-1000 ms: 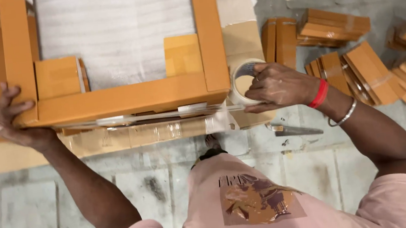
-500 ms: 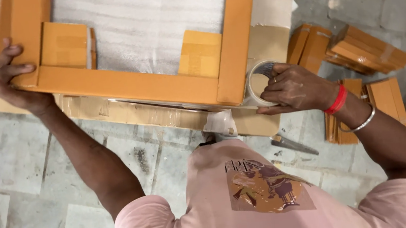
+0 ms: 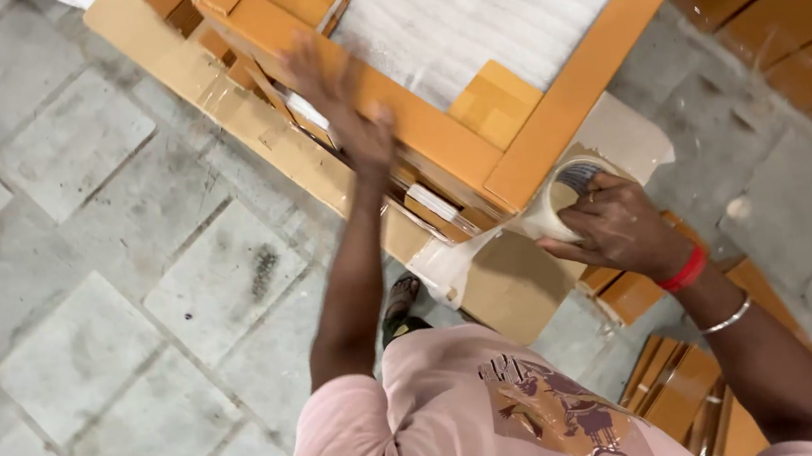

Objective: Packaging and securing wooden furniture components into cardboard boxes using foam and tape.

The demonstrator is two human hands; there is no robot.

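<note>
An orange wooden frame lies on a brown cardboard sheet over white foam padding. My left hand rests flat on the frame's near rail, fingers spread, a little blurred. At the frame's near right corner my right hand grips a roll of clear packing tape. A red band and a metal bangle sit on that wrist. Tape and plastic film run along the frame's near edge.
Orange wooden boards are stacked at the upper right. More wooden pieces lie on the floor at the lower right. Grey paving slabs cover the left. My foot in a sandal stands by the cardboard.
The view has swung so the frame now runs diagonally. My left hand has slid from the frame's left corner toward the middle of the near rail. The right hand keeps the tape roll at the corner.
</note>
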